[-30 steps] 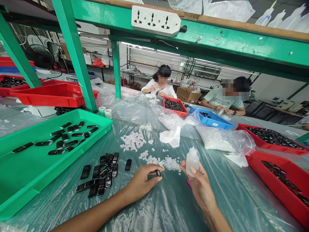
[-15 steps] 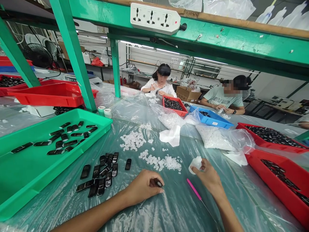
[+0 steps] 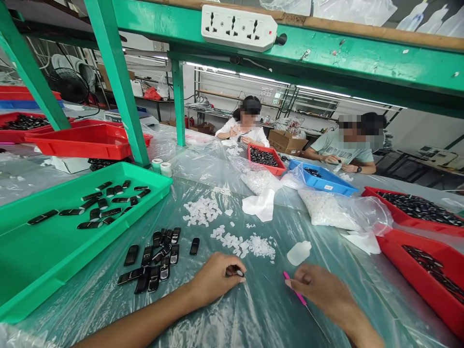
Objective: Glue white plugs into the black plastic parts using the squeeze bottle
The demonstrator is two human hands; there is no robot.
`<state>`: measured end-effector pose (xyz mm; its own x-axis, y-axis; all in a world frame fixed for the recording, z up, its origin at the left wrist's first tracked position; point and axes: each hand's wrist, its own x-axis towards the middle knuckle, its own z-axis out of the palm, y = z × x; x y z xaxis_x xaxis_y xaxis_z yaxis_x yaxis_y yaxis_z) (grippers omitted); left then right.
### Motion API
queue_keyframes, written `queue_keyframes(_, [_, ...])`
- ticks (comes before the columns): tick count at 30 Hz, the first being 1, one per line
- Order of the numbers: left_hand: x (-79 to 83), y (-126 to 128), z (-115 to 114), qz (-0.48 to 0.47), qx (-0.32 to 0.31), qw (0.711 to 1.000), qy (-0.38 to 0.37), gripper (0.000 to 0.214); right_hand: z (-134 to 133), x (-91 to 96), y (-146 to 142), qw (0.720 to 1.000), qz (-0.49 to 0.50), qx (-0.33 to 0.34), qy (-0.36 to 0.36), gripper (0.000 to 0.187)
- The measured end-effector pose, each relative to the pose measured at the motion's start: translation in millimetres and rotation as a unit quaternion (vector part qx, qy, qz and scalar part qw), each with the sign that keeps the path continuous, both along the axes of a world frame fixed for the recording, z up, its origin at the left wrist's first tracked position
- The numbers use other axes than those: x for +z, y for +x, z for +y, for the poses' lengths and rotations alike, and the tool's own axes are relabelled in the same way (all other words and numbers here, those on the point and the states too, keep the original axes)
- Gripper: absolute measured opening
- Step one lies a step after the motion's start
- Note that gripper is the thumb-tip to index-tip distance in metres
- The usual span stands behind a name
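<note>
My left hand (image 3: pixel 219 278) is closed around a small black plastic piece (image 3: pixel 238 273) with a whitish end; most of it is hidden by the fingers. My right hand (image 3: pixel 319 287), slightly blurred, is over a thin metal tool with a pink handle (image 3: pixel 300 296). Its thumb and fingers are apart on either side of the handle, and the tool lies on the table. Just beyond, a small white bottle (image 3: pixel 299 253) lies on its side. Black glossy pieces (image 3: pixel 153 278) form a loose group left of my left hand. Small white bits (image 3: pixel 261 246) are heaped ahead.
A green tray (image 3: pixel 145 193) with black pieces stands at left. Red trays (image 3: pixel 398 241) flank the right side. Clear bags of white bits (image 3: pixel 326 210) and a blue tray (image 3: pixel 337 187) lie farther back. A green shelf beam (image 3: pixel 326 43) crosses above. Two people sit opposite.
My right hand has let go of the white bottle, which now lies on the table, and has moved nearer to me, over the pink handle. My left hand keeps its black piece.
</note>
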<state>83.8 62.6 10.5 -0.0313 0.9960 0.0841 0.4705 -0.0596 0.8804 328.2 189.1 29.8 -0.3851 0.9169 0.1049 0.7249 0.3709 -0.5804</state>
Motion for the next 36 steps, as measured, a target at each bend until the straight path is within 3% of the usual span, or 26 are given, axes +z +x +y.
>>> queue_keyframes(3, [1.6, -0.4, -0.6, 0.007, -0.005, 1.0, 0.0, 0.011, -6.0, -5.0, -8.8, 0.986, -0.154, 0.061, -0.026, 0.024])
queue_keyframes(11, [3.0, 0.8, -1.8, 0.005, -0.019, 1.0, -0.005, 0.012, -13.8, -4.7, -27.9, 0.983, -0.171, 0.055, 0.039, 0.028])
queue_keyframes(13, [3.1, 1.4, -2.1, 0.004, -0.015, 1.0, 0.002, 0.012, -17.5, 3.8, -33.0, 0.992, -0.107, 0.051, 0.03, 0.026])
queue_keyframes(15, [3.5, 1.7, -2.4, 0.003, -0.009, 1.0, 0.011, 0.011, -23.9, 14.0, -37.4, 0.996, 0.063, 0.06, -0.013, 0.019])
queue_keyframes(18, [4.7, 1.4, -2.7, 0.015, -0.004, 0.999, 0.029, 0.011, -38.6, 23.6, -42.9, 0.931, 0.353, 0.081, -0.045, 0.012])
queue_keyframes(20, [5.6, 1.0, -2.9, 0.032, -0.007, 0.999, 0.041, 0.011, -49.8, 22.6, -46.8, 0.887, 0.451, 0.099, -0.022, 0.009])
queue_keyframes(24, [6.2, 1.1, -3.1, 0.055, -0.01, 0.997, 0.057, 0.013, -67.6, 9.7, -54.9, 0.856, 0.495, 0.145, 0.01, 0.011])
queue_keyframes(28, [5.8, 1.9, -3.1, 0.064, -0.008, 0.996, 0.067, 0.013, -76.1, 1.2, -59.7, 0.856, 0.488, 0.166, 0.046, 0.015])
queue_keyframes(36, [9.2, 1.9, -4.2, 0.066, -0.01, 0.996, 0.06, 0.016, -80.7, 3.0, -63.5, 0.867, 0.472, 0.152, 0.048, 0.012])
